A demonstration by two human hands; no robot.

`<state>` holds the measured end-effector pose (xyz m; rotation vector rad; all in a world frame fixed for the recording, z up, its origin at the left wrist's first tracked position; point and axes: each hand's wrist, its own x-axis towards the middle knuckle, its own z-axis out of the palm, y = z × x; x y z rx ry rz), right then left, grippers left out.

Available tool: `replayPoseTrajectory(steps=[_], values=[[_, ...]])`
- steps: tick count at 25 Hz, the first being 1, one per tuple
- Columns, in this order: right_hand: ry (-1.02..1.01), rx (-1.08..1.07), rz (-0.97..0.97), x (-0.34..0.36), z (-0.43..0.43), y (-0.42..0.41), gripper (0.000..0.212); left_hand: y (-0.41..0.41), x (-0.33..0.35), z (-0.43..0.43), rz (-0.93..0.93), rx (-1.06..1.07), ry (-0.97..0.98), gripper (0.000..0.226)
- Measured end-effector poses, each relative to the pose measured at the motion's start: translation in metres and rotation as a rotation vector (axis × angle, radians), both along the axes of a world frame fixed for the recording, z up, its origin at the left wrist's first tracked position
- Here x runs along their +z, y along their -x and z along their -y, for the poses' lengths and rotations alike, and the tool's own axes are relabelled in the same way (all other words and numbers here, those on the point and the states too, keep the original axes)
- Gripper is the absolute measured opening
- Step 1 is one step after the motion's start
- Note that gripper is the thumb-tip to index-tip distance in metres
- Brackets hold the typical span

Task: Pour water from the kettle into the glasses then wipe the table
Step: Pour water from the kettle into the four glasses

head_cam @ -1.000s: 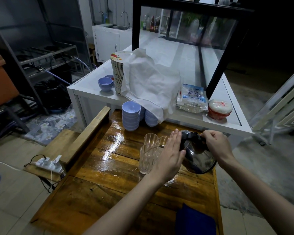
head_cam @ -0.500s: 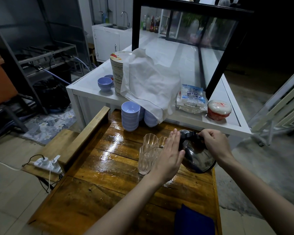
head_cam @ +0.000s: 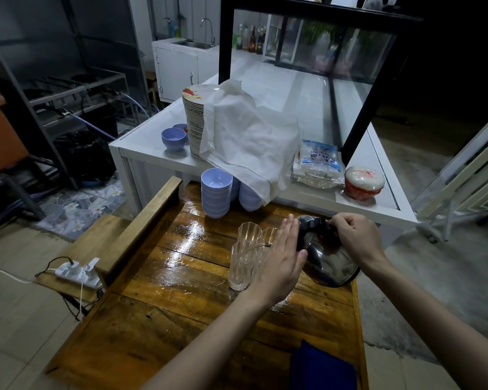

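At right edge of wooden counter (head_cam: 158, 330): right hand (head_cam: 355, 237) closed around black handle of kettle (head_cam: 328, 260), kettle tilted left, spout over glasses (head_cam: 247, 254). Left hand (head_cam: 282, 263) open, fingers straight, palm flat against kettle's left side, holding nothing. Thin stream runs from spout into near glass. Glasses clustered together, upright, just left of kettle. Counter surface wet, glossy left of the glasses. Dark blue cloth (head_cam: 321, 367) at near right corner. Stacked blue bowls (head_cam: 217, 192) at far edge, white cloth (head_cam: 248, 139) draped above them.
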<state>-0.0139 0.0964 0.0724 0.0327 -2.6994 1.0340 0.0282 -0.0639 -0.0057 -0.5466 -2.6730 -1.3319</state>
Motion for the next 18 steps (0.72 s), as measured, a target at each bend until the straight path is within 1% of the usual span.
replayPoseTrajectory(steps=[12,18], values=[[-0.021,0.008,0.004,0.0046,-0.0007,0.0030,0.038,0.0021,0.0017,-0.0003,-0.007,-0.028,0.032,0.063],[-0.025,-0.024,-0.001,0.0025,-0.0037,0.0062,0.037,0.0027,0.0054,-0.0018,-0.015,-0.026,0.038,0.063]])
